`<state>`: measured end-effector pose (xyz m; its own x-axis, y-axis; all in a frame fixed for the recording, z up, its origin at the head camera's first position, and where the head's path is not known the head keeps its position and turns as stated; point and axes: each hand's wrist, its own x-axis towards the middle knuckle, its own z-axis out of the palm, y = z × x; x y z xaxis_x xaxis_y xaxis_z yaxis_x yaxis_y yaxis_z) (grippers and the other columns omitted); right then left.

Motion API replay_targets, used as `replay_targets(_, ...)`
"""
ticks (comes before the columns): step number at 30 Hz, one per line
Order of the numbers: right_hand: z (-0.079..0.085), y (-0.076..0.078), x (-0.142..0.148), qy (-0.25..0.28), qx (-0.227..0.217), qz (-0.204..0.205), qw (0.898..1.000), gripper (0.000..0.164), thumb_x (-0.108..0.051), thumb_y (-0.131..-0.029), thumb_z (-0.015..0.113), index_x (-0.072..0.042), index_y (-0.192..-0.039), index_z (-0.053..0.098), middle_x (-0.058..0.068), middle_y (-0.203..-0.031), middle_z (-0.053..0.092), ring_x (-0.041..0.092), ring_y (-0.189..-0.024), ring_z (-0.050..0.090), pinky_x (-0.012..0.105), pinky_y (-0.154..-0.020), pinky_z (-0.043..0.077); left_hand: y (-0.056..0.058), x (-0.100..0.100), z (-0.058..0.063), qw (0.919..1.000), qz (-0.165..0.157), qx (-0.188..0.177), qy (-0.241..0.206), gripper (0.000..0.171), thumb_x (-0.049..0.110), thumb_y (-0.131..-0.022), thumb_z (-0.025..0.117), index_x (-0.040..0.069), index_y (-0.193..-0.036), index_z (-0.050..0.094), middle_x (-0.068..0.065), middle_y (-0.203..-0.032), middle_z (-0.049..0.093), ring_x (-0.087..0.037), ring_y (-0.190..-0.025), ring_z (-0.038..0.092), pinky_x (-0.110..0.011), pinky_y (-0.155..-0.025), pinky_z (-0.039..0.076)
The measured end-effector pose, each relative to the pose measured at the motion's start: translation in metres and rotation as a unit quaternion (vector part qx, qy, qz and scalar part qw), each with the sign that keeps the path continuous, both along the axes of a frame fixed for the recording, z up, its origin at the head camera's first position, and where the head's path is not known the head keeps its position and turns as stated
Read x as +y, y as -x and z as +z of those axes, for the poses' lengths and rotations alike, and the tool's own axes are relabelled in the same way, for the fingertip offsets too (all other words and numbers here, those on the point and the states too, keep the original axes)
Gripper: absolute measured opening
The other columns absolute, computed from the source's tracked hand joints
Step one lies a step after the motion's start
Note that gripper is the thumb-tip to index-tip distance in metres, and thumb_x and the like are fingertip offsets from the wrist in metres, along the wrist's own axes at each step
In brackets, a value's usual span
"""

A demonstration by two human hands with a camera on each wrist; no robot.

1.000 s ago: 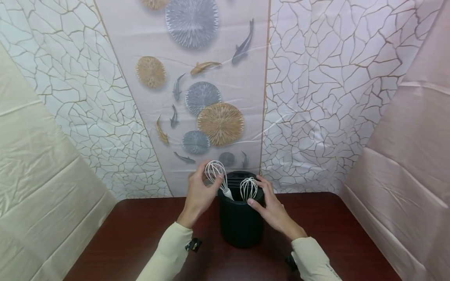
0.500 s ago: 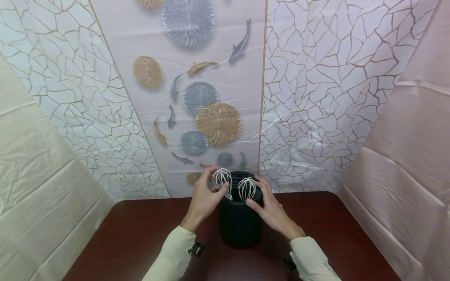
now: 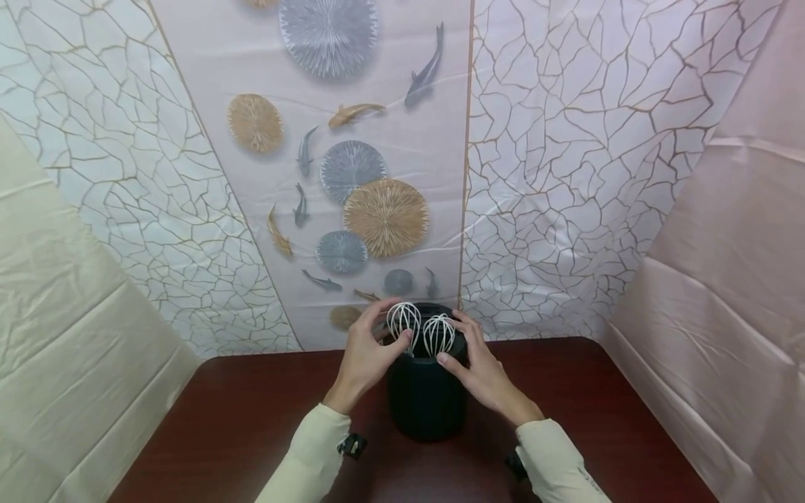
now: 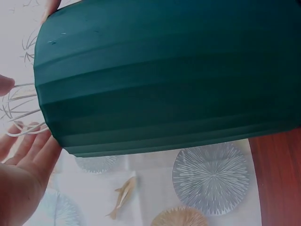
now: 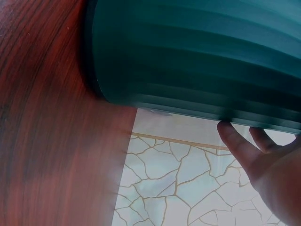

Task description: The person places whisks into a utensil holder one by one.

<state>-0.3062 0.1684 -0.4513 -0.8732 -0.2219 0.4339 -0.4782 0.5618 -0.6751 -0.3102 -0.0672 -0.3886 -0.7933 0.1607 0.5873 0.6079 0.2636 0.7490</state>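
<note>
A dark green ribbed utensil holder stands on the table. Two white wire whisks are in it, heads upward. My left hand holds the left whisk by its wire loops, thumb in front and fingers behind; its handle is hidden inside the holder. In the left wrist view, loops of that whisk show between thumb and fingers, past the rim. The right whisk leans near the right side of the rim. My right hand grips the holder there, thumb at the front rim; its fingers touch the ribbed side.
The dark red wooden table reaches back to a patterned cloth wall. Plain folded cloth hangs at the left and right. The holder stands close to the back edge.
My left hand has moved right and lowered its whisk from a tilt over the rim to nearly upright inside the holder. My right hand keeps its grip on the rim.
</note>
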Motion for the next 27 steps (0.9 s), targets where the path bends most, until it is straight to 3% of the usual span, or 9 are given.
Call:
replay_targets(20, 0.0013, 0.0009, -0.0011, -0.003, 0.003, 0.004, 1.000, 0.068, -0.042, -0.106, 0.064, -0.019, -0.161, 0.031, 0.008, -0.174, 0.018, 0.043, -0.149, 0.040, 0.079, -0.105, 0.036, 0.0001, -0.0052, -0.0082, 0.9988, -0.013, 0.031, 0.034, 0.050, 0.007, -0.089, 0.082, 0.003, -0.134, 0.063, -0.005, -0.132, 0.067, -0.022, -0.123, 0.069, -0.040, -0.100, 0.057)
replay_targets(27, -0.0007, 0.0027, 0.0004, -0.008, -0.001, -0.001, 1.000, 0.068, -0.044, -0.106, 0.063, -0.021, -0.161, 0.031, 0.005, -0.175, 0.018, 0.043, -0.150, 0.039, 0.085, -0.102, 0.033, -0.0011, -0.0087, -0.0051, 0.9979, -0.006, 0.025, 0.059, 0.047, 0.009, -0.091, 0.081, 0.010, -0.134, 0.064, -0.005, -0.134, 0.066, -0.023, -0.122, 0.070, -0.041, -0.102, 0.057)
